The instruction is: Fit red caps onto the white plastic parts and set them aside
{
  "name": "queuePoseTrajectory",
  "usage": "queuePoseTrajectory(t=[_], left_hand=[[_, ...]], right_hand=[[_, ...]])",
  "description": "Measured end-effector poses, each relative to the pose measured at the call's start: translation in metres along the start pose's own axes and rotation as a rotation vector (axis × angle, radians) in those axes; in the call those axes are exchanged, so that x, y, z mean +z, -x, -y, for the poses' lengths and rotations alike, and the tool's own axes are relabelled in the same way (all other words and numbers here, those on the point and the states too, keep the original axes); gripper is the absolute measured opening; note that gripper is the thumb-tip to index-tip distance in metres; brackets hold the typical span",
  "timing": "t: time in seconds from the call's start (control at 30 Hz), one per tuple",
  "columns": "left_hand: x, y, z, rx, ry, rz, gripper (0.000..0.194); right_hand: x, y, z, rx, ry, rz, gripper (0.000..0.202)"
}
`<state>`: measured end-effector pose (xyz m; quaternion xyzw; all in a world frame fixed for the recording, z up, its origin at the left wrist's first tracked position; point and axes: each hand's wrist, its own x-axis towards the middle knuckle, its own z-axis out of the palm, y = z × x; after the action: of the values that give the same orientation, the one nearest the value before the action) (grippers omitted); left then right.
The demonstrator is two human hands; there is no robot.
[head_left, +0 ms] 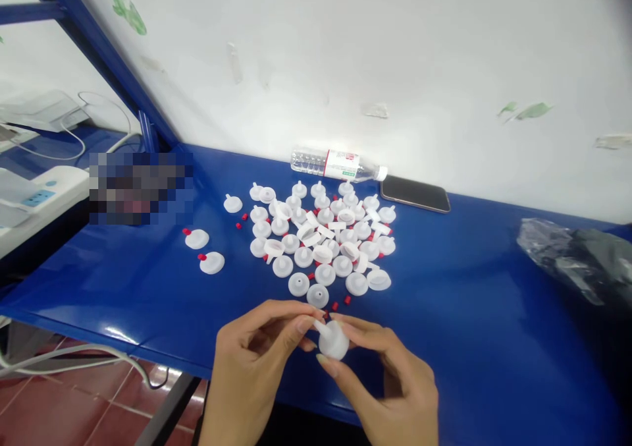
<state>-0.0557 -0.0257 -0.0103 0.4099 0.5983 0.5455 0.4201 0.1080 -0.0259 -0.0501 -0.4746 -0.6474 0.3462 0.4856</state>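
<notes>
My right hand pinches a round white disc by its rim, above the front edge of the blue table. The disc's short stem points up and left. At the stem's tip are the closed fingertips of my left hand; what they hold is hidden or too small to name. Just beyond my hands lies a spread of similar white stemmed discs, with small red caps among them. Off to the left, two white discs have red caps on their stems.
A clear plastic bottle lies on its side by the wall, next to a dark phone. Plastic bags lie at the right. A white device with cables stands at the left, near a blue frame post.
</notes>
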Motion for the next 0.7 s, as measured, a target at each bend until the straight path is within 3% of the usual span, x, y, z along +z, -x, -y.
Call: queuePoseTrajectory(t=[0.3, 0.4, 0.47, 0.6, 0.67, 0.7], left_hand=[[0.006, 0.005, 0.01, -0.029, 0.033, 0.009, 0.004], [0.0, 0.009, 0.011, -0.011, -0.043, -0.017, 0.004], [-0.014, 0.012, 0.012, 0.032, -0.223, -0.141, 0.007], [-0.057, 0.012, 0.019, 0.155, -0.714, -0.503, 0.017], [-0.076, 0.009, 0.025, 0.227, -0.849, -0.583, 0.02], [-0.083, 0.007, 0.028, 0.195, -0.868, -0.578, 0.023]], right_hand=[[0.0, -0.002, -0.003, -0.001, 0.004, 0.056, 0.019], [-0.001, -0.003, 0.0, -0.056, 0.038, 0.085, 0.025], [-0.002, -0.005, 0.002, -0.072, 0.092, 0.041, 0.025], [-0.009, -0.014, 0.002, -0.056, 0.237, -0.047, 0.01], [-0.011, -0.018, 0.0, -0.055, 0.286, -0.017, 0.012], [-0.011, -0.02, -0.001, -0.056, 0.296, 0.007, 0.014]])
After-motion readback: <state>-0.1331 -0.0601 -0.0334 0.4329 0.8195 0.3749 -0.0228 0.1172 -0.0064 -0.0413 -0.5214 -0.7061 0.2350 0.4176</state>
